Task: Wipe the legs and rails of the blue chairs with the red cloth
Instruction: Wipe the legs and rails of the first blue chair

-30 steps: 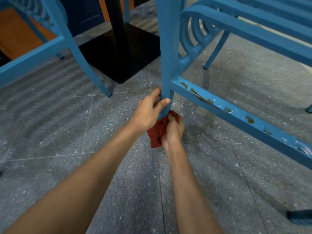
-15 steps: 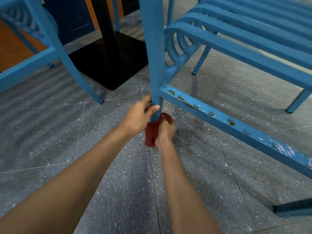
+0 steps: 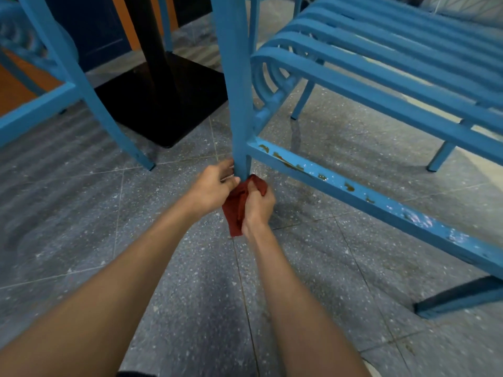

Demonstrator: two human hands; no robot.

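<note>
Farthest left, a blue chair (image 3: 68,85) stands on the grey speckled floor (image 3: 81,240), one slanted leg planted near a tile joint. Just right of it sits a black table base (image 3: 163,104), a flat square plate with a dark post rising from its middle. Next comes the upright chair leg (image 3: 234,91) of a second blue chair, running from the top edge down to the floor near the middle of the view. The left hand (image 3: 212,189) reaches in from the lower left and holds this leg low down, just under the joint where the rail meets it, with fingers curled round the leg's left side and thumb laid across the near face. Directly to its right, touching the foot of the same leg, is the red cloth (image 3: 236,210), bunched up, with a loose tail hanging down between the two wrists. The right hand (image 3: 257,205) is clenched round the cloth and presses the wad against the bottom of the leg. From the joint a lower rail (image 3: 353,194) slants off to the right, its paint chipped and dotted with brown rust spots. Above the rail, the slatted seat (image 3: 381,63) spreads toward the right edge, its slats curling downward at the near end.
</note>
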